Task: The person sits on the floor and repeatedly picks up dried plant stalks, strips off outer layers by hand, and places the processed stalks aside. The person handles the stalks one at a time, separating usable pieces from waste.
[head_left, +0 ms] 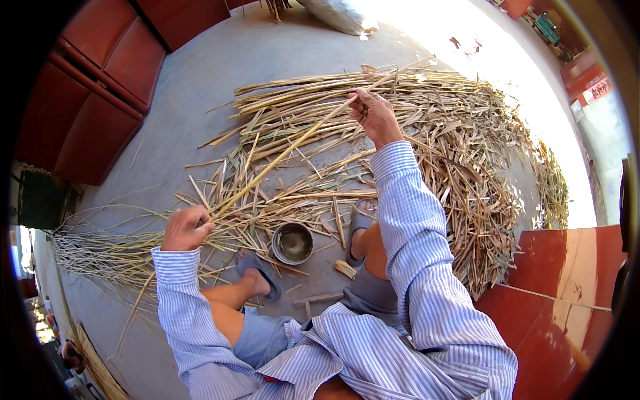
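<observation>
A long pale yellow dry stalk (283, 156) runs slantwise between my hands, up and away to the right. My left hand (187, 229) is closed round its lower part, and a thin end trails below that hand. Farther off, my right hand (375, 117) pinches the stalk between thumb and fingers, over a pile of dry stalks (287, 97) on the floor. Loose leaves and husks (460, 190) lie heaped beside my right arm. To the left, a spread of thin stripped stems (100, 257) reaches past my left hand.
Between my feet stands a small round bowl (293, 262) with murky contents. A low wooden piece (319, 299) is by my legs. Red cabinets (100, 87) line the back left, a red panel (553, 287) the right. A pale sack (340, 15) lies at the far side.
</observation>
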`<action>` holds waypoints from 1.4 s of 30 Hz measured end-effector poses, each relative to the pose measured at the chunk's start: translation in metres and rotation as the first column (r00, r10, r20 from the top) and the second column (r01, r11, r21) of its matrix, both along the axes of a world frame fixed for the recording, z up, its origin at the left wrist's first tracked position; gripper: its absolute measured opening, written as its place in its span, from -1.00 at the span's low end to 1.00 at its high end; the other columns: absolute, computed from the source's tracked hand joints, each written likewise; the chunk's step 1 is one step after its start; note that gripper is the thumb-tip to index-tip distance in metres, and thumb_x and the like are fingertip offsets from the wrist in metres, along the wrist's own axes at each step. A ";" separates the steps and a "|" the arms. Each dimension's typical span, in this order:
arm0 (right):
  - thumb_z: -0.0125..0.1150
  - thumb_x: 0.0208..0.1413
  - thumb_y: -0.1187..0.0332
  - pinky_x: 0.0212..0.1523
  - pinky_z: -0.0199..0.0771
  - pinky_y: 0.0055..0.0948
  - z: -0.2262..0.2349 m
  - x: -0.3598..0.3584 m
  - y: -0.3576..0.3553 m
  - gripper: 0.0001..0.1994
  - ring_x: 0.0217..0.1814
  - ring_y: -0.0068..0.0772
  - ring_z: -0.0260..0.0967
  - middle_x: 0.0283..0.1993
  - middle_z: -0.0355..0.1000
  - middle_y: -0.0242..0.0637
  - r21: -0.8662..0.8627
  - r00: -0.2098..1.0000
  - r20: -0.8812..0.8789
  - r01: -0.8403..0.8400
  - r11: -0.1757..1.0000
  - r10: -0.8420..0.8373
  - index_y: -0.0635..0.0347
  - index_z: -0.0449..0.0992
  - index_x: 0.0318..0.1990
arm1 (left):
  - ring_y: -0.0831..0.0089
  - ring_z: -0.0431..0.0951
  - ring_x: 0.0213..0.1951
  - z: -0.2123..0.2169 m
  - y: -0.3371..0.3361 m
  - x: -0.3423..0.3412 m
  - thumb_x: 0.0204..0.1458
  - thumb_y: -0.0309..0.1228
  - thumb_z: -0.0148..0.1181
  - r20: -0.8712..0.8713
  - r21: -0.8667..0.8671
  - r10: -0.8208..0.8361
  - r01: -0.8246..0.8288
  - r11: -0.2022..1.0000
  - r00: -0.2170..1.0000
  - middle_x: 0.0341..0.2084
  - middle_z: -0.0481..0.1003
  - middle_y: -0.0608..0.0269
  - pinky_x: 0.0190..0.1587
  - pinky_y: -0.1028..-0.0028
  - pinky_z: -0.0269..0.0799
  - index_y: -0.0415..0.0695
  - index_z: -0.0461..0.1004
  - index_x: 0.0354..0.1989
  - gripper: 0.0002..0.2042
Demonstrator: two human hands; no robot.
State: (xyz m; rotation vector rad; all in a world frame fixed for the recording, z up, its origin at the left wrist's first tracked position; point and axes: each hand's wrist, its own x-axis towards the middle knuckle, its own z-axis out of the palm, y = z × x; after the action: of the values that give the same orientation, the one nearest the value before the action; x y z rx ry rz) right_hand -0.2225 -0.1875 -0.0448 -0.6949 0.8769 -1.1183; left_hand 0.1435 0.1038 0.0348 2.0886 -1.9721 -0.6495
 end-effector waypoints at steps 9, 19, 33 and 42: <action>0.19 0.23 0.32 -0.33 0.49 -0.66 0.039 0.069 0.063 -0.87 -0.35 -0.61 0.47 -0.29 0.52 -0.36 -0.148 0.985 0.029 -0.162 0.976 0.168 0.17 0.44 -0.21 | 0.28 0.54 -0.52 0.000 -0.062 -0.073 -0.02 -0.35 0.34 -0.220 -0.532 0.055 -0.167 0.830 0.974 -0.57 0.54 0.13 -0.47 0.37 0.37 -0.20 0.57 -0.43 -0.83; 0.15 0.26 0.37 -0.33 0.50 -0.65 0.040 0.032 0.022 -0.78 -0.34 -0.65 0.44 -0.27 0.52 -0.37 -0.145 0.959 0.284 0.047 0.988 -0.004 0.24 0.48 -0.01 | 0.51 0.43 -0.66 0.017 -0.033 -0.044 0.00 -0.27 0.37 -0.377 -0.289 0.180 -0.300 0.909 0.909 -0.70 0.49 0.20 -0.58 0.43 0.30 -0.24 0.55 -0.49 -0.74; 0.18 0.12 0.24 -0.45 0.36 -0.27 0.039 0.069 0.050 -0.74 -0.55 -0.33 0.39 -0.60 0.39 -0.14 -0.806 0.410 -0.571 -0.117 0.580 -0.711 0.22 0.48 -0.51 | 0.51 0.36 -0.68 0.019 -0.039 -0.051 0.01 -0.28 0.35 -0.260 -0.493 0.086 -0.209 0.845 0.962 -0.74 0.42 0.20 -0.59 0.43 0.26 -0.22 0.51 -0.50 -0.75; -0.02 0.34 0.26 -0.24 0.60 -0.44 -0.018 -0.067 -0.013 -0.67 -0.35 -0.33 0.46 -0.22 0.49 -0.01 0.233 0.883 0.151 0.405 0.884 -0.445 0.47 0.35 -0.07 | 0.37 0.44 -0.62 0.001 -0.030 -0.016 0.06 -0.33 0.31 -0.064 -0.576 0.071 -0.096 0.812 0.995 -0.67 0.47 0.16 -0.55 0.38 0.29 -0.21 0.49 -0.46 -0.79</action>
State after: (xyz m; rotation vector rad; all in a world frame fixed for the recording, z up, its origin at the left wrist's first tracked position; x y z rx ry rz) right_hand -0.2896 -0.2001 -0.0631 -0.2176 0.9763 -1.4446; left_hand 0.1276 0.0742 0.0363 1.7433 -1.7463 -0.0425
